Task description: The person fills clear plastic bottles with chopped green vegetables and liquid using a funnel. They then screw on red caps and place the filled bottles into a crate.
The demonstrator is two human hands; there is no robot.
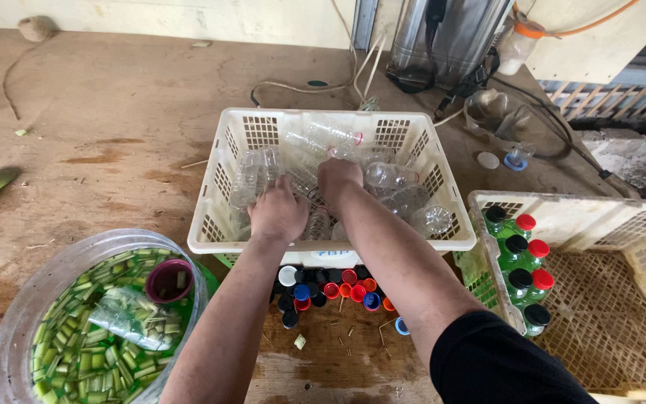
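Both hands were buried in a white plastic basket [443, 196] full of empty clear bottles [394, 179]. The left hand [278, 215] was curled down over the bottles near the front wall of the basket, knuckles up, fingers tucked in among them, so it can't really be told whether anything was actually gripped. The right hand [338, 178] was pushed a bit deeper toward the middle of the pile, fingers hidden among the bottles too, so the same goes for it. A black sleeve [502, 366] was seen on the right arm. Just in front of the basket, a bunch of loose bottle caps [330, 292] in red, blue, black, white and orange was scattered on the wet wooden floor [114, 112]. To the right, a second, bigger crate [607, 314] was parked, with a row of green filled bottles [521, 262] topped by red and black caps lined up along its left wall. On the left, a clear round tub [16, 314] of green liquid and chopped stalks was sat, with a dark maroon cup [170, 279] floating in it. Further back, a metal tank [450, 37] and some cables were leaned by the wall.
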